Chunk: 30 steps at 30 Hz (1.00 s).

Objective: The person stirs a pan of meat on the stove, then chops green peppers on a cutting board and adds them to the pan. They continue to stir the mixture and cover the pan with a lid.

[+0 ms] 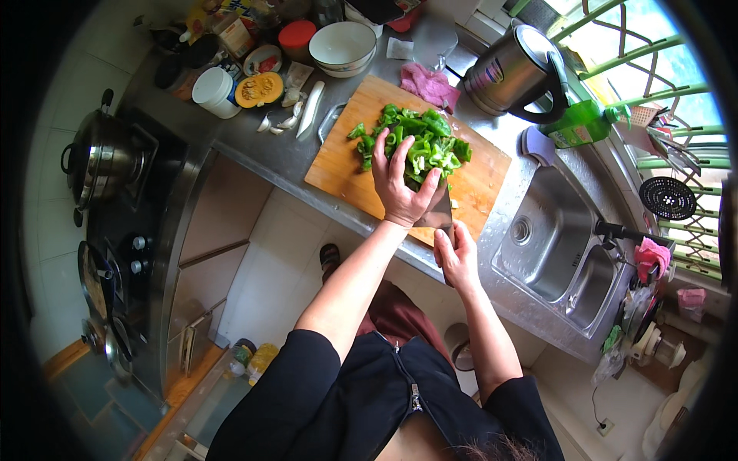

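Note:
A pile of cut green peppers (429, 135) lies on a wooden cutting board (340, 164). My left hand (400, 187) rests with spread fingers on the near left side of the pile, fingertips touching the pieces. My right hand (458, 256) is closed around the handle of a kitchen knife at the board's near edge. The knife's broad blade (438, 210) lies beside and partly under my left hand and the peppers, so part of it is hidden. A few small pale bits are on the board to the right of the blade.
Left of the board are a scallion stalk (311, 109), garlic cloves (288, 122), a cut pumpkin half (259, 90) and stacked bowls (343, 49). Behind are a pink cloth (429, 85) and an electric kettle (513, 72). A steel sink (545, 236) is at right, a gas stove (138, 248) at left.

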Available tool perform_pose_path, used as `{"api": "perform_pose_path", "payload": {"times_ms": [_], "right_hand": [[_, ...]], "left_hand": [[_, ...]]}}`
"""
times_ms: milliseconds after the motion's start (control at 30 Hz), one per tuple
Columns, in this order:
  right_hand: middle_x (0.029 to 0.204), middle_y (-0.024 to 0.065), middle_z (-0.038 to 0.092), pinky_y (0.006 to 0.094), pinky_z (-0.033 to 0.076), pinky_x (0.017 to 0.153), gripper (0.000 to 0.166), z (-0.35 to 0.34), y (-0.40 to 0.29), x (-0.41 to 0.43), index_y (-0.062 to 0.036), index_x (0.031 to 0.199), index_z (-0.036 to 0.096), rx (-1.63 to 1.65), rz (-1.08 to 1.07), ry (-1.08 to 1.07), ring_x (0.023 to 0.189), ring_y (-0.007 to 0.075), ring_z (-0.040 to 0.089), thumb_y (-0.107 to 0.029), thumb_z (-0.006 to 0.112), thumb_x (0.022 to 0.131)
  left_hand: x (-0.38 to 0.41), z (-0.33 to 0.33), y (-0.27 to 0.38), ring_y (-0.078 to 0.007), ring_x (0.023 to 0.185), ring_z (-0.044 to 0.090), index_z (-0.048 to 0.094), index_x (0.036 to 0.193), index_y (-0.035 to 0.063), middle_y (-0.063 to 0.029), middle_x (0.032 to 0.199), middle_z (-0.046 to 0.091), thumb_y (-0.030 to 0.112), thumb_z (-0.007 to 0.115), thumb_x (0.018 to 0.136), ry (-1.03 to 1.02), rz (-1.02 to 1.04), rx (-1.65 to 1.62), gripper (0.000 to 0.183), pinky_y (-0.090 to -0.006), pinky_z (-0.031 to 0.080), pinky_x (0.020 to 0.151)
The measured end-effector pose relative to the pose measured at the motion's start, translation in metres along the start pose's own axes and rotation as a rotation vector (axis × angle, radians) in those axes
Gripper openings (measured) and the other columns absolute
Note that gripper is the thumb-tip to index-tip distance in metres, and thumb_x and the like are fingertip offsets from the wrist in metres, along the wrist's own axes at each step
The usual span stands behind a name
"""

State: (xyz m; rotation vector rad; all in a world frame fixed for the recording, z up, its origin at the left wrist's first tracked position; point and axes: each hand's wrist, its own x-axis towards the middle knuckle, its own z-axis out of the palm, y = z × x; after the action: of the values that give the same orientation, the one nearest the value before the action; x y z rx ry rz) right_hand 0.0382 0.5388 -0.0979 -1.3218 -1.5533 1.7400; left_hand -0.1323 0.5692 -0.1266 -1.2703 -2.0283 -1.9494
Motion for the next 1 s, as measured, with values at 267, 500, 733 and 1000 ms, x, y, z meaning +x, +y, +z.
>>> {"api": "perform_pose_path", "payload": {"times_ms": [267, 500, 733, 1000], "right_hand": [[0.061, -0.0019, 0.051, 0.0224, 0.038, 0.045, 0.021, 0.015, -0.002, 0.008, -0.0035, 0.108, 0.056, -0.014, -0.019, -0.057, 0.049, 0.0058, 0.046, -0.02, 0.062, 0.096], [0.061, -0.0009, 0.053, 0.0234, 0.039, 0.045, 0.028, 0.033, -0.034, 0.01, -0.0027, 0.115, 0.056, -0.218, -0.098, -0.086, 0.049, 0.0067, 0.048, -0.022, 0.063, 0.095], [0.06, 0.001, 0.053, 0.0262, 0.04, 0.047, 0.026, 0.104, -0.095, -0.007, -0.0015, 0.112, 0.056, -0.37, -0.226, -0.193, 0.05, 0.0084, 0.049, -0.02, 0.062, 0.095], [0.057, -0.0006, 0.049, 0.0235, 0.034, 0.042, 0.024, 0.286, -0.183, -0.068, -0.0059, 0.083, 0.046, -0.48, -0.482, -0.57, 0.046, 0.0072, 0.045, -0.021, 0.053, 0.101]], "left_hand": [[0.007, -0.015, -0.008, -0.0413, 0.126, 0.043, 0.053, 0.129, 0.008, -0.0237, 0.139, 0.04, 0.035, 0.073, 0.077, 0.055, -0.02, 0.062, 0.062, -0.0495, 0.037, 0.104], [0.028, -0.037, -0.01, -0.0413, 0.126, 0.043, 0.053, 0.128, 0.0063, -0.024, 0.138, 0.04, 0.037, 0.072, 0.079, 0.179, -0.013, -0.024, 0.061, -0.0483, 0.036, 0.105], [0.069, -0.13, 0.001, -0.041, 0.129, 0.039, 0.053, 0.128, 0.0058, -0.0245, 0.14, 0.038, 0.039, 0.072, 0.08, 0.391, -0.015, -0.032, 0.062, -0.0493, 0.032, 0.108], [0.116, -0.358, 0.008, -0.0394, 0.127, 0.043, 0.052, 0.129, 0.0066, -0.0232, 0.14, 0.037, 0.032, 0.074, 0.08, 0.698, 0.043, 0.168, 0.059, -0.0469, 0.036, 0.106]]}}
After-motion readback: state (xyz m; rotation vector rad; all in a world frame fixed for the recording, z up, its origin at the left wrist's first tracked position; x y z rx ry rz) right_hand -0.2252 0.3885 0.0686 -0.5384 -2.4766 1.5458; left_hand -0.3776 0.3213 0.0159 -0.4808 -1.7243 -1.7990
